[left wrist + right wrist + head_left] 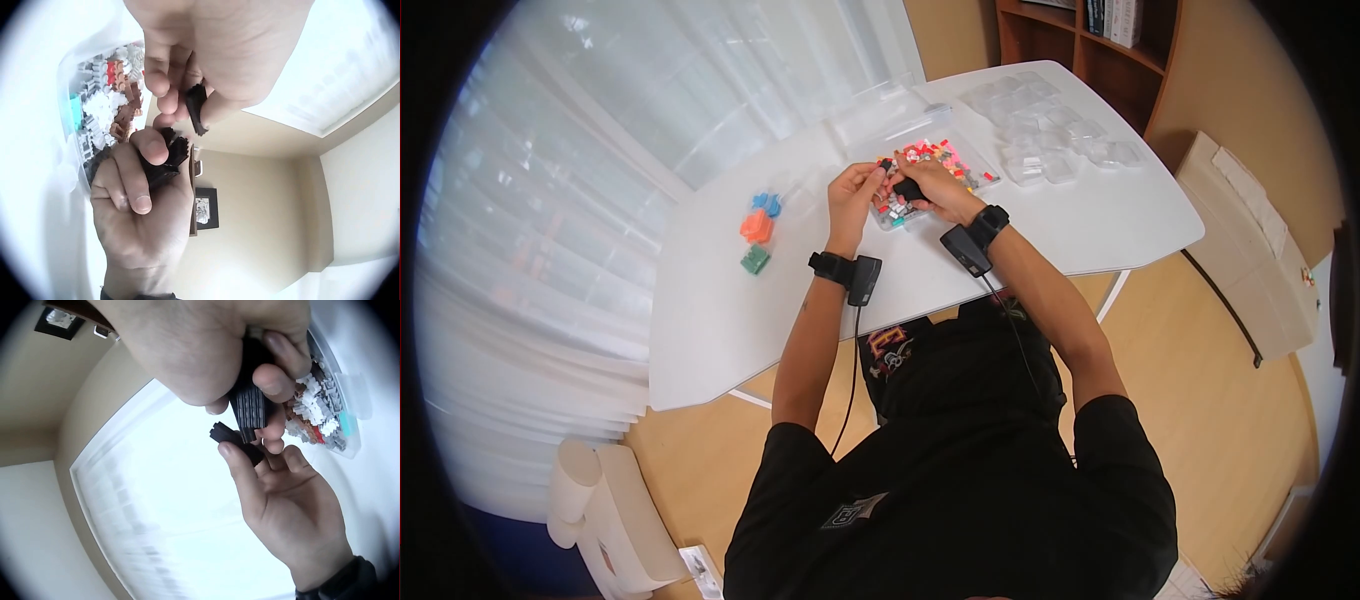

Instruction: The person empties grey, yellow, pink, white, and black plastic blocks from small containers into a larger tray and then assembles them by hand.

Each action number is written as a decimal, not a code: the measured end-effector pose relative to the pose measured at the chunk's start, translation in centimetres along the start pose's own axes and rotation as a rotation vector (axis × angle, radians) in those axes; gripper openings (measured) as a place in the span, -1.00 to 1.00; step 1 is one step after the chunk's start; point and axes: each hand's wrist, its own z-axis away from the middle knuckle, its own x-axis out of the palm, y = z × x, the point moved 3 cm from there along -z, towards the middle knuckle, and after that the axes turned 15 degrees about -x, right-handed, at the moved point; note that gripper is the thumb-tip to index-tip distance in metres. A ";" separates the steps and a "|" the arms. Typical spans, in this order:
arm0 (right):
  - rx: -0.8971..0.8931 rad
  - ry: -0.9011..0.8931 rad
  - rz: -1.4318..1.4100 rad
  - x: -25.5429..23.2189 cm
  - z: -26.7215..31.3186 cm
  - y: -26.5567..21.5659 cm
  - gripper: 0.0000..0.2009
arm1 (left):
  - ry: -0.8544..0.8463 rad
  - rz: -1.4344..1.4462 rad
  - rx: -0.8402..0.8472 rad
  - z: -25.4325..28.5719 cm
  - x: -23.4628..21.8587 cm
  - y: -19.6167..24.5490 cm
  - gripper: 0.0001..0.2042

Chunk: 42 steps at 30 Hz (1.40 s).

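Note:
In the left wrist view, my left hand (231, 50) pinches a small black piece (196, 109) between thumb and fingers. My right hand (140, 206) curls its fingers round several black pieces (164, 169) stacked together. Seen from the right wrist, the ridged black stack (252, 406) lies in my right hand (187, 344), its end close to the black piece (234, 442) in my left hand (300, 512); whether they touch I cannot tell. Both hands are over the near part of a clear tray (990, 186) of mixed small coloured pieces (945, 152).
Blue (767, 204), orange (756, 226) and green pieces (755, 260) lie in groups on the white table (730, 330) at the left. Several clear containers (1050, 125) stand at the back right. A clear lid-like sheet (870, 105) is behind the tray.

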 end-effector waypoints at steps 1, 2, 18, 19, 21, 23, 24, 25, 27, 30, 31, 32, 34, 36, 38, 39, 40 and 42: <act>0.000 0.001 0.000 0.0 0.0 0.1 -0.50 | -0.020 -0.014 -0.015 0.0 0.1 -0.1 -0.84; -0.016 0.019 0.008 -0.1 -0.1 0.2 -0.51 | -0.021 -0.015 -0.016 0.1 0.2 -0.1 -0.84; -0.075 0.143 0.145 -0.9 -0.4 0.8 -0.49 | -0.148 -0.267 -0.085 0.5 1.3 -0.5 -0.75; -0.075 0.143 0.145 -0.8 -0.3 0.7 -0.49 | -0.146 -0.262 -0.098 0.4 1.1 -0.6 -0.75; -0.071 0.132 0.105 -0.9 -0.4 0.7 -0.50 | -0.158 -0.210 -0.092 0.2 1.0 -0.7 -0.75; -0.077 0.124 0.073 -0.9 -0.5 0.8 -0.51 | -0.168 -0.160 -0.087 0.4 1.0 -0.5 -0.76; -0.084 0.116 0.042 -0.9 -0.6 0.9 -0.52 | -0.144 -0.167 -0.120 0.5 0.9 -0.2 -0.77; -0.085 0.116 0.042 -1.0 -0.6 0.9 -0.52 | -0.121 -0.174 -0.152 0.7 0.9 0.1 -0.78; -0.029 0.139 -0.037 -1.0 -0.5 0.8 -0.54 | -0.118 -0.162 -0.144 0.5 0.6 -0.1 -0.79; 0.007 0.134 -0.111 -0.8 -0.3 0.4 -0.56 | -0.093 -0.102 -0.143 0.5 0.5 0.0 -0.81; 0.006 0.134 -0.111 -0.8 -0.3 0.3 -0.56 | -0.071 -0.053 -0.149 0.6 0.4 0.1 -0.83; 0.019 0.133 -0.138 -0.9 -0.3 0.2 -0.58 | -0.070 -0.053 -0.149 0.5 0.3 0.0 -0.83; 0.032 0.131 -0.165 -0.9 -0.3 0.1 -0.60 | -0.034 -0.035 -0.169 0.4 -0.1 -0.2 -0.79; 0.073 0.122 -0.099 -0.9 -0.3 -0.1 -0.65 | -0.032 -0.034 -0.181 0.3 -0.2 -0.2 -0.80; 0.039 0.097 -0.074 -0.9 -0.2 -0.3 -0.67 | -0.029 -0.033 -0.194 0.2 -0.2 -0.3 -0.81; 0.005 0.071 -0.050 -0.9 -0.2 -0.3 -0.69 | -0.028 -0.037 -0.196 0.1 -0.3 -0.4 -0.82; 0.006 0.071 -0.049 -0.8 -0.2 -0.2 -0.69 | -0.027 -0.040 -0.199 0.0 -0.3 -0.5 -0.83; -0.105 0.055 0.055 -0.6 -0.1 -0.4 -0.72 | -0.016 -0.055 -0.198 0.2 -0.1 -0.4 -0.82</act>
